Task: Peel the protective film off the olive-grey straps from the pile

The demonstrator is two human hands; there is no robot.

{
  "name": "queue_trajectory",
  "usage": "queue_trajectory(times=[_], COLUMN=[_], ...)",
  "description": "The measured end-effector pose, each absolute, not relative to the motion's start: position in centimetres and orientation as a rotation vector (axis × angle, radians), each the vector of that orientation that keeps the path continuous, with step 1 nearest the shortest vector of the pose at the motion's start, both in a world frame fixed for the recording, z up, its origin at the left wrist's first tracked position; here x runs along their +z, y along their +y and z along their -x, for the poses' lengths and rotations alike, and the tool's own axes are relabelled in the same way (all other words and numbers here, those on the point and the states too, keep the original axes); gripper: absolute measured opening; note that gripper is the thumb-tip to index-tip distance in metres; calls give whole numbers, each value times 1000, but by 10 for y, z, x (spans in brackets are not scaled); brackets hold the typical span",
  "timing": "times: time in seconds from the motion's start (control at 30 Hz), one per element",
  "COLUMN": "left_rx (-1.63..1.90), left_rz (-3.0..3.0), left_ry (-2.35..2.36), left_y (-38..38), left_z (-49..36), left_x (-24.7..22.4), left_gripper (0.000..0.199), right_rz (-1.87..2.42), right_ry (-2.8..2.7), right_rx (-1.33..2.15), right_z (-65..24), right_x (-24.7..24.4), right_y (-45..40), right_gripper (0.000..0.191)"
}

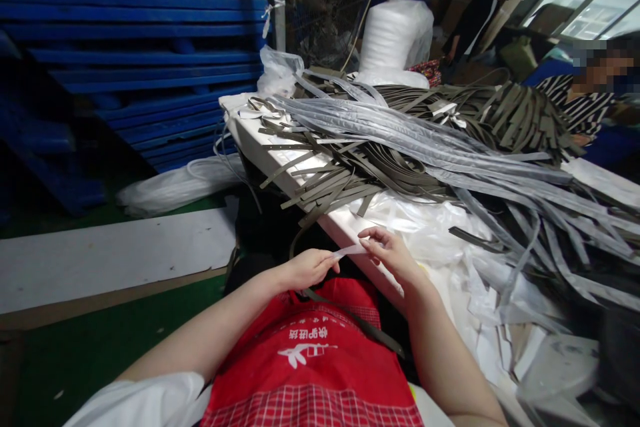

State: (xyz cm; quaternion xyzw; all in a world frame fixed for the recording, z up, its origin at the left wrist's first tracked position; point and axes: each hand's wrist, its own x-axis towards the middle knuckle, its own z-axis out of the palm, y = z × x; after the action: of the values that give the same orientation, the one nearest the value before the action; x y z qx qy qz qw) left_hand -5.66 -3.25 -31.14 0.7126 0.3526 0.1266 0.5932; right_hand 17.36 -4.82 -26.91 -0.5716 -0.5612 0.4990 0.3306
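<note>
In the head view, my left hand [314, 268] is closed with its fingertips on a narrow translucent plastic strip [350, 251]. The strip runs across the short gap to my right hand [387, 252], whose thumb and a finger meet its other end, the remaining fingers loosely curled. Below both hands, a dark olive strap [367, 328] lies over the red apron [320, 320] on my lap; whether it joins the strip is hidden behind my left hand. Just beyond my hands is the edge of a white-covered table [343, 227].
On the table lie a pile of olive straps [400, 170] and a long bundle of clear plastic sleeves [380, 123]. A white foam roll [393, 33] stands behind. Blue pallets [150, 40] are stacked at left. Two people, one in a striped top [575, 103], are at upper right.
</note>
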Motion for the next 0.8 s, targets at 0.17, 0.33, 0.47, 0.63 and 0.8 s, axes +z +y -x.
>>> queue_trajectory(times=[0.17,0.33,0.47,0.63,0.8], left_rx=[377,434,462,751,1044], left_rz=[-1579,-1428,-1188,-776,-792], left_ry=[801,811,770,936,1147], left_y=[-32,-35,-41,-39,-26], left_z=[65,71,71,74,93], left_x=[-318,-323,-325,-333,-326], left_gripper=[62,63,67,71,72], right_rz=[1259,1288,1302,1316,1173], right_ry=[-1371,-1269,-1163,-1083,-1241], right_rx=[1419,1279,1190,1168,1415], right_z=[-183,-169,-159,-157,-155], right_x=[-270,-271,-273,-281,-279], right_y=[-48,-45,-40,-43,-56], right_gripper=[35,31,30,29,19])
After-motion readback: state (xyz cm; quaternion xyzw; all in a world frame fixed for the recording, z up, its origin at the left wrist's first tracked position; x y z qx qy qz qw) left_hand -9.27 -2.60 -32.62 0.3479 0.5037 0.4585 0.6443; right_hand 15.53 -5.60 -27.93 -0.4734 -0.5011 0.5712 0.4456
